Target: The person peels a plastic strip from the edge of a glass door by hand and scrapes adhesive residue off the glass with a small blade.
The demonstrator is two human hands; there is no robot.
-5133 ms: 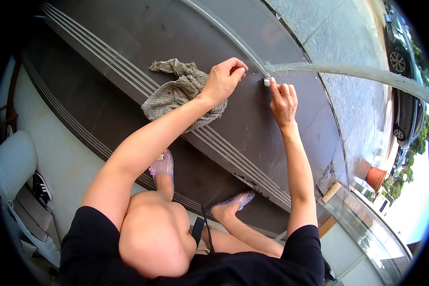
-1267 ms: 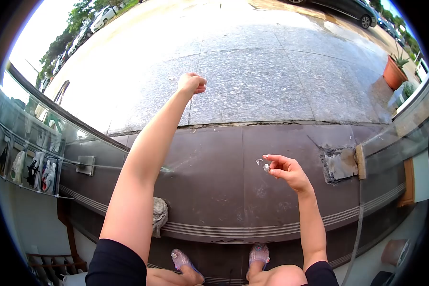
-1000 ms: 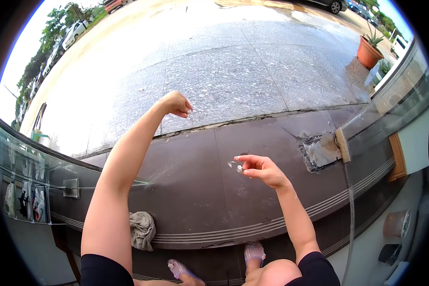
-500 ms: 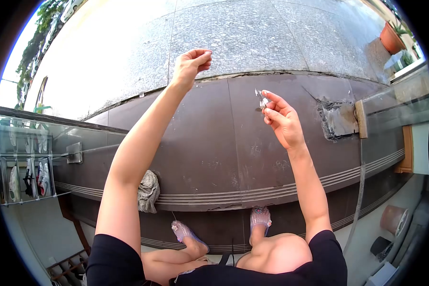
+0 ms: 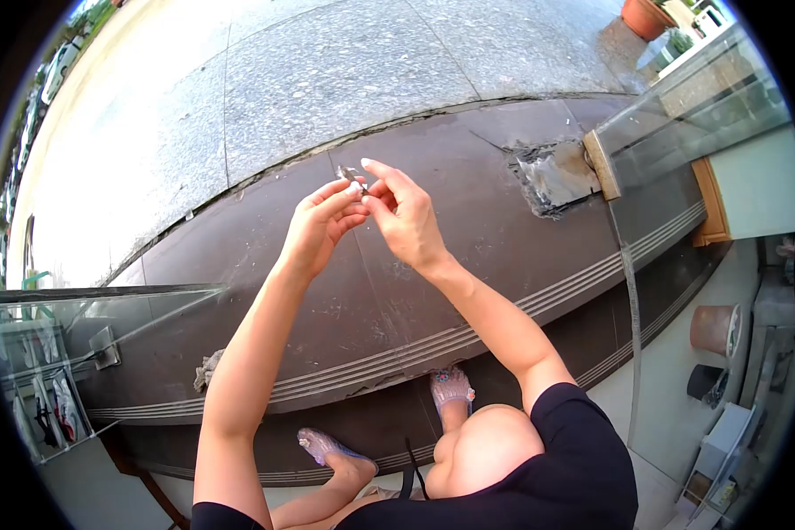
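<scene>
My left hand (image 5: 318, 221) and my right hand (image 5: 406, 216) meet in front of me, above the brown tiled step. A small crumpled piece (image 5: 346, 173), whitish and partly shiny, sticks up from between their fingertips. It is too small for me to tell what it is. The left thumb and fingers pinch its lower part. On its other side, the right thumb and fingers close against it, with the right index finger extended past it.
The brown step (image 5: 327, 353) spans the front, with grey stone paving (image 5: 344, 79) beyond. A broken patch (image 5: 556, 177) lies beside a glass panel (image 5: 698, 97) at right. A grey cloth (image 5: 208, 369) lies left behind my arm. A shoe rack (image 5: 49, 397) stands far left.
My left hand has come down and my right hand has moved left with the small piece, so the hands, previously apart, now meet at it. The view has turned and shifted.
</scene>
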